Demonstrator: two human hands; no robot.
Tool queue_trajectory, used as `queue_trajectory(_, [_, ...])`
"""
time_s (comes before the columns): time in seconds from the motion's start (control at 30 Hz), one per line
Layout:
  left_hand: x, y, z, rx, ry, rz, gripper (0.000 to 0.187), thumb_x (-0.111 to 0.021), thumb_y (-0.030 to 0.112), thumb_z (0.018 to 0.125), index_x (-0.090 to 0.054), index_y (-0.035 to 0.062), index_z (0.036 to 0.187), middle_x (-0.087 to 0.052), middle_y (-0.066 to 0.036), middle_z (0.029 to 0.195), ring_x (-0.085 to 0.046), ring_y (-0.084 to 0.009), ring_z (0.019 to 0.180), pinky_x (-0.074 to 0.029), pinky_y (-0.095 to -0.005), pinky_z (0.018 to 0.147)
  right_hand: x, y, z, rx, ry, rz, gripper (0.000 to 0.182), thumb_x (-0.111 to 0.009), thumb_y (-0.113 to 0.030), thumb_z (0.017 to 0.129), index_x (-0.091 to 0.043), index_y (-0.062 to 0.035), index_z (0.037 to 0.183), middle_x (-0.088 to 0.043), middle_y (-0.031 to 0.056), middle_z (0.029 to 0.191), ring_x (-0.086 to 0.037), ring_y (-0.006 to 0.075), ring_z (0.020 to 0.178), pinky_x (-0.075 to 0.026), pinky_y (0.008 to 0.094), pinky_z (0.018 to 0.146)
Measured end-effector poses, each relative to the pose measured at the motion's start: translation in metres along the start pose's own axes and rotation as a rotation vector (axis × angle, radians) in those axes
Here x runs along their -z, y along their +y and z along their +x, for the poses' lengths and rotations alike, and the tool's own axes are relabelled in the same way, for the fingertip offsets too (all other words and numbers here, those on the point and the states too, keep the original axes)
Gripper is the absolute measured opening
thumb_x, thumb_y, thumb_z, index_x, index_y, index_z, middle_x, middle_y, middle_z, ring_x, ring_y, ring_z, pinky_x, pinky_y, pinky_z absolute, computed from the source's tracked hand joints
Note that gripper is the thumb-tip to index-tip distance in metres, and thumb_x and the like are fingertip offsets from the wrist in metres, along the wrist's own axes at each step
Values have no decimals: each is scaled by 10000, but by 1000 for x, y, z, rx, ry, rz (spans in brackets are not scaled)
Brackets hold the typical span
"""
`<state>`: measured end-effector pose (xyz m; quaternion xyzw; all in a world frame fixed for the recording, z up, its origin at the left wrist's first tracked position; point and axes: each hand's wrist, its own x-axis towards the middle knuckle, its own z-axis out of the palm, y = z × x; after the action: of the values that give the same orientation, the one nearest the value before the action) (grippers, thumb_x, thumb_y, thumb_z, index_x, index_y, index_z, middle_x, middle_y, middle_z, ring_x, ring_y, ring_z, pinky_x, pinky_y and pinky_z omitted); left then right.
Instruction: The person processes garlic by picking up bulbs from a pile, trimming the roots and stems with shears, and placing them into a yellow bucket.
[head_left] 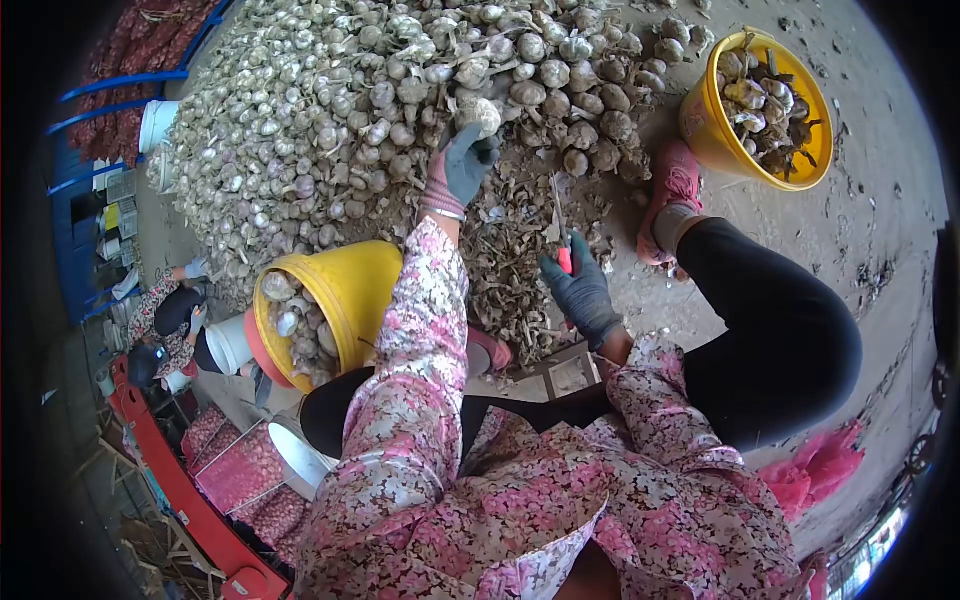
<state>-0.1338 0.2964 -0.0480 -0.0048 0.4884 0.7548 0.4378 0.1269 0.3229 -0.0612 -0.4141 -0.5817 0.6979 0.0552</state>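
Observation:
My left hand point(463, 168), in a grey and pink glove, is closed round a garlic bulb point(478, 117) at the front edge of a large heap of garlic point(300, 110). Lower and to the right, my right hand point(583, 292), in a dark glove, grips a cutting tool point(560, 215) with a red handle and thin metal blades pointing up toward the heap. Dry leaves and stalk scraps point(505, 265) lie on the ground between my hands.
A yellow bucket point(700, 120) of garlic stands at the upper right, and another point(365, 290) leans beside my left arm. A person point(160, 310) sits at the far left, above a red metal beam point(180, 480). Pink mesh point(815, 470) lies at the lower right.

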Motion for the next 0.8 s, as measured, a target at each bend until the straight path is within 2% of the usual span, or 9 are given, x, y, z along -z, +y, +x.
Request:
queue_trajectory(0.1, [8,-16,-73,34,-42,-126,155,-593,142,869,-620,43,985,-632,-80,838,-602,-188,739,-499,-306,659,11,-35,-8,286,51,-362,679,-692,-279,746,-407,-9,1299,-587,198,950,-576,355,856,-462,424,779])
queue_trajectory(0.17, [24,-38,-109,18,-82,-185,326,-594,130,861,-532,49,1171,-603,-106,1027,-601,-225,894,-498,-363,763,15,-51,-16,408,73,-576,677,-687,-261,733,-408,-13,1299,-581,210,941,-573,372,854,-462,437,772])
queue_trajectory(0.2, [0,-37,-130,-68,-102,-117,474,-589,88,845,-435,96,1293,-568,-116,1138,-585,-231,991,-496,-373,830,16,-52,-20,445,66,-693,665,-685,-268,730,-420,-23,1289,-582,200,932,-575,365,851,-462,445,758])
queue_trajectory(0.3, [0,-50,-157,-87,55,327,633,-676,12,764,-397,100,1326,-543,-97,1202,-551,-212,1078,-458,-350,931,20,-61,-43,418,-4,-855,708,-688,-306,735,-397,-15,1312,-591,194,984,-565,362,893,-457,443,781])
queue_trajectory(0.4, [-8,-61,-175,-305,133,720,715,-732,-31,694,-394,60,1317,-549,-91,1199,-545,-192,1089,-442,-322,942,21,-58,-57,355,-133,-922,727,-692,-341,744,-388,-9,1315,-592,202,977,-573,376,890,-468,451,756])
queue_trajectory(0.5, [-2,-66,-192,-260,222,718,701,-735,-41,682,-407,26,1297,-554,-92,1197,-539,-180,1103,-429,-303,950,17,-45,-68,403,-213,-880,737,-695,-362,746,-387,-7,1314,-597,216,998,-575,397,902,-467,451,779])
queue_trajectory(0.57, [15,-65,-193,-348,243,975,654,-747,0,677,-449,20,1258,-570,-97,1176,-562,-181,1071,-438,-305,938,12,-34,-72,407,-236,-884,750,-699,-359,743,-376,-9,1323,-604,235,1015,-579,411,927,-463,457,796])
queue_trajectory(0.63, [10,-63,-204,-314,236,1020,647,-772,39,658,-474,13,1233,-588,-104,1140,-578,-181,1041,-452,-308,913,7,-25,-75,376,-266,-769,533,-685,-327,728,-492,-23,1121,-611,220,930,-574,387,920,-449,462,797])
queue_trajectory(0.8, [-10,-61,-224,-379,256,1136,624,-793,71,638,-511,2,1190,-605,-110,1099,-588,-181,1018,-462,-309,894,7,-16,-71,287,-310,-751,301,-588,-190,793,-515,-16,1027,-603,244,841,-597,407,825,-469,465,719])
